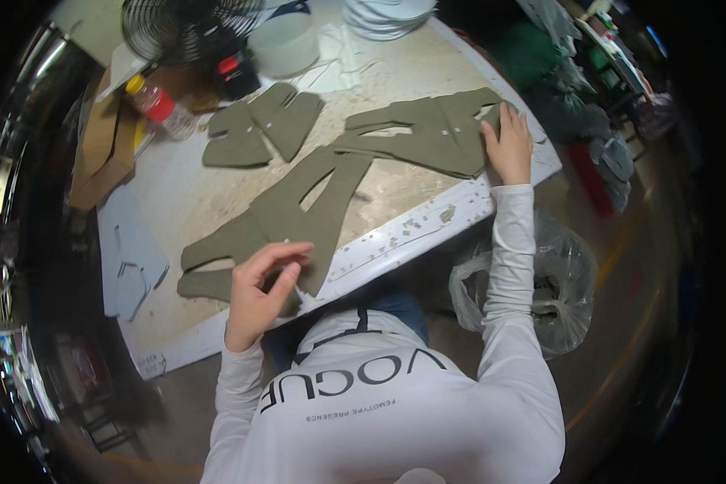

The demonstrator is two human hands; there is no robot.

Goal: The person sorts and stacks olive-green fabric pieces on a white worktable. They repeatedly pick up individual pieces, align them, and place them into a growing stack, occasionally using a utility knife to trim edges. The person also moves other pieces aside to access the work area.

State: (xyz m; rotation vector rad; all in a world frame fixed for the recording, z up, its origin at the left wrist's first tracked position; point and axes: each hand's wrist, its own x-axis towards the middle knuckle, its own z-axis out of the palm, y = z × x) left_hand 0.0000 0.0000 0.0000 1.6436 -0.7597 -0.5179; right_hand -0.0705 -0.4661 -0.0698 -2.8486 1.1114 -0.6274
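Several olive-green cut pieces with slots lie flat on a white-edged table (411, 194). My left hand (266, 289) is over the near olive piece (274, 214), its fingers curved and thumb apart, with nothing seen between them. Whether it touches the piece I cannot tell. At the right, my right hand (510, 149) rests with fingers stretched out on the edge of the right olive piece (436, 133). That one looks like a stack with its edges lined up. A smaller olive piece (262, 125) lies farther back, beyond both hands.
Light-blue cut pieces (129, 250) lie at the table's left edge. Behind stand a bottle with a yellow cap (161, 109), a cardboard box (105, 157), a black fan (189, 28), a white round tub (285, 44) and stacked pale pieces (387, 16). A clear plastic bag (569, 282) hangs below right.
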